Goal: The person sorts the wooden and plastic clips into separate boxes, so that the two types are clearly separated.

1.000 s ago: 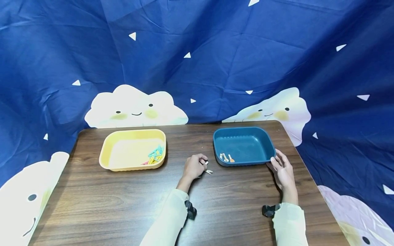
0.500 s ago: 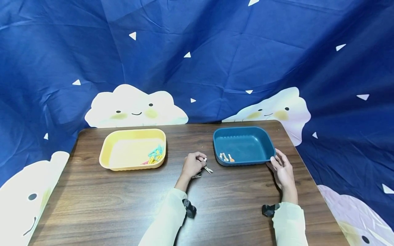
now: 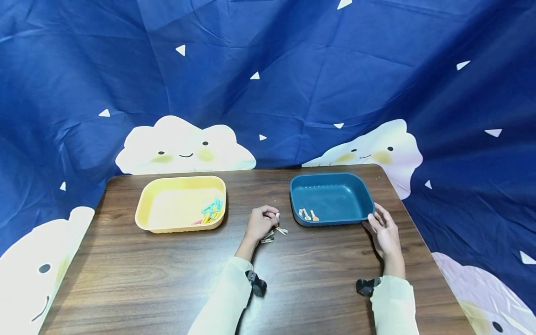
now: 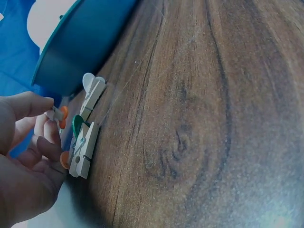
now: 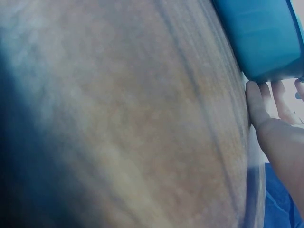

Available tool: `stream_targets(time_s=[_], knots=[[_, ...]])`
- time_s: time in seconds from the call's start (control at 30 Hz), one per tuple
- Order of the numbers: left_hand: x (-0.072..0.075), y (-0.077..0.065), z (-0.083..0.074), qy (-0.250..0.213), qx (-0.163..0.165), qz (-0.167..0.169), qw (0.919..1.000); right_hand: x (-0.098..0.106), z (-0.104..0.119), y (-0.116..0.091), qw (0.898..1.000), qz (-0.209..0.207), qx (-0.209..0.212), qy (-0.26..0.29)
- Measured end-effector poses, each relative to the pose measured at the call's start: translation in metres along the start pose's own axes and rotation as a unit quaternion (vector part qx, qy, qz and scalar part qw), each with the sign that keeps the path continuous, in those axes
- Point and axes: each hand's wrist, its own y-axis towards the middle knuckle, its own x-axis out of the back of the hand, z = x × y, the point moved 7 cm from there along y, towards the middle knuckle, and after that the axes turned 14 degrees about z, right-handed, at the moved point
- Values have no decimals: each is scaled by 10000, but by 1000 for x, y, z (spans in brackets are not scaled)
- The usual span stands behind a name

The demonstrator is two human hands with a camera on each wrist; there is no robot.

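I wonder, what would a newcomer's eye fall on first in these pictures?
Probably the dark blue curtain with its smiling white clouds, hanging behind the table. Next come a yellow tray at the left, with coloured clothespins in its near right corner, and a blue tray at the right, its near right corner touched by the right hand. Between the trays, the left hand pinches a small clothespin.

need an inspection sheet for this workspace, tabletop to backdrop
Surface: brown wood-grain tabletop
Job's things: yellow tray holding colored clothespins; blue tray holding a few smaller clips; loose wooden clothespins on the tabletop
Clutter: nothing seen
Left hand: pinches a clip with orange trim, beside the loose clothespins
Right hand: fingers touch the blue tray's near right corner
Cables: nothing seen
Surroundings: blue backdrop with clouds and triangles
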Motion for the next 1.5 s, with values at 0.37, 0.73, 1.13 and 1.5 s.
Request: stream_targets(time_s=[0.37, 0.73, 1.13, 1.5], knots=[[2, -1, -1, -240, -23, -40, 9997, 0, -1, 0, 10000, -47, -48, -31], [3, -3, -4, -822, -174, -122, 9964, 0, 0, 0, 10000, -14, 56, 37], [4, -4, -12, -821, -230, -339, 9958, 0, 1, 0, 10000, -22, 27, -71], [3, -6, -28, -766, -358, -357, 9958, -1, 1, -1, 10000, -9, 19, -55]])
